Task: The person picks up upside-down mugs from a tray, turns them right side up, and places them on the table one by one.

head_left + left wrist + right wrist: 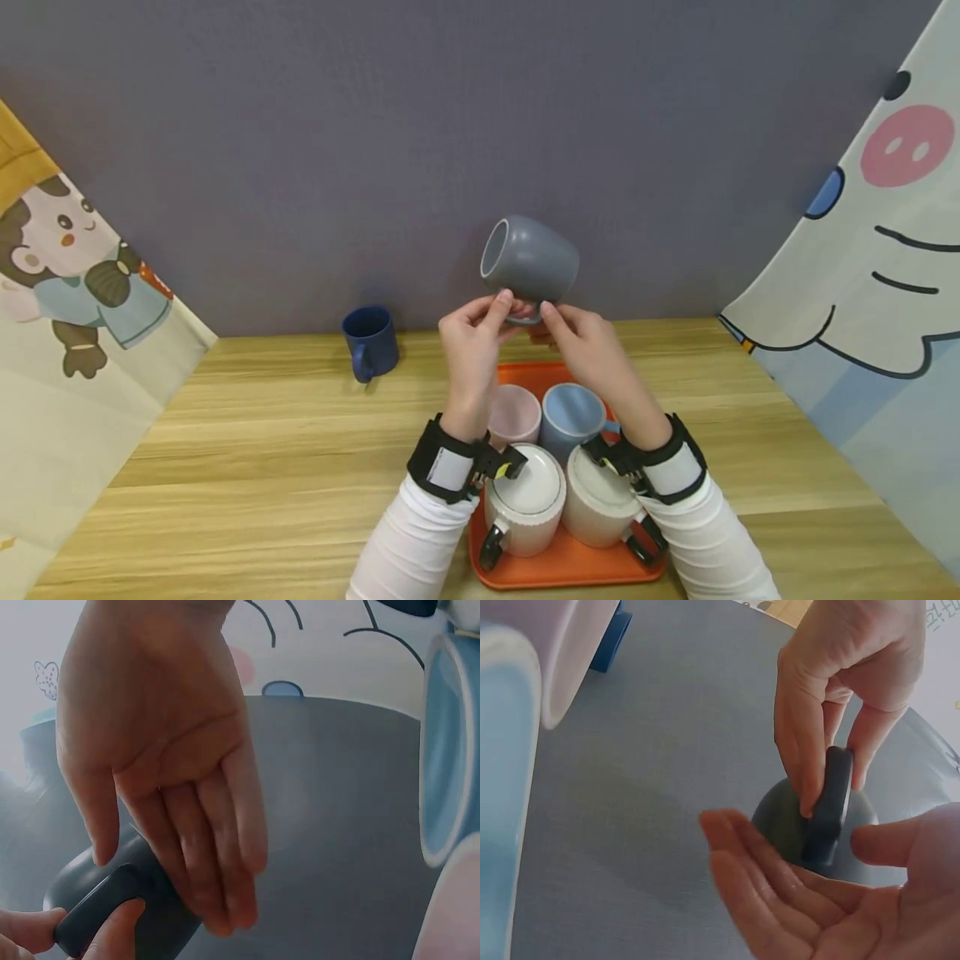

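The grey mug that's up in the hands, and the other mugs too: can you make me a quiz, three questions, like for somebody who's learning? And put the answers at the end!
1. True or false: the left hand pinches the handle of the grey mug.
2. How many mugs sit on the orange tray?
3. The dark blue mug stands: A) on the tray; B) on the table, left of the tray; C) on the table, right of the tray.

Key:
1. True.
2. Four: a pink mug, a light blue mug and two white mugs.
3. B.
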Tool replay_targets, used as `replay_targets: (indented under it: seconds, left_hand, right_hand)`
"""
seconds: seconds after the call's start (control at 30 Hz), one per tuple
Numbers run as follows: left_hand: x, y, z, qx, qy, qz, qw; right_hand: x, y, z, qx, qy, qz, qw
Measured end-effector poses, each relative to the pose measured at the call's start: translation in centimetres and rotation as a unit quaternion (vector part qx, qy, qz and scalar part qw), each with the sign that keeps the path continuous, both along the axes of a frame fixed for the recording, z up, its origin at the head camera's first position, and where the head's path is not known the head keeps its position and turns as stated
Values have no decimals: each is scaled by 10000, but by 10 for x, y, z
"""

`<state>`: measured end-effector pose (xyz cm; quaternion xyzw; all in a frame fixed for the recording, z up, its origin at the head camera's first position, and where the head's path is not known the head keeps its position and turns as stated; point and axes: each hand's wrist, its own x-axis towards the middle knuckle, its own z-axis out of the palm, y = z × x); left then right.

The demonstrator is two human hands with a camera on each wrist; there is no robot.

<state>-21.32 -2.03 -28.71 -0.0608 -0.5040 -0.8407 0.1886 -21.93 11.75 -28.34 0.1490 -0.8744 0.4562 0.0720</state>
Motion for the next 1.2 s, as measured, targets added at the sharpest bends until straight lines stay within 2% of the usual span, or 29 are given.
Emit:
replay_targets:
  seconds: [0.2,0.37,0.47,0.73,0.87,1.03,1.2]
  left_hand:
    - [3,5,0,43,-8,-127,9999]
    - [3,8,-1,-61,-76,-192,9998]
    - [4,8,-2,-274,-74,-179,9994]
    - [4,5,-5,-1068,-226,269,9937]
    - [2,3,-4,-1309,-295,441,9900]
    - [0,2,-4,-1459,-453,486,9871]
    - [0,1,-6,-1551,-507,461,9855]
  right_hand:
    - [0,0,0,-842,-123,170,9962]
    - [-2,1,-1,-1135,-96,91,9934]
    - [-3,2,-2,-1244,-170,113,9920]
    - [-4,3,-4,-1578,-357,222,9866]
    - [-5,2,-5,-1767,-438,318,9828]
    - [-7,1,-4,-2048,-461,347,9771]
    - [-6,2,-5,-2510,-596,422,9652]
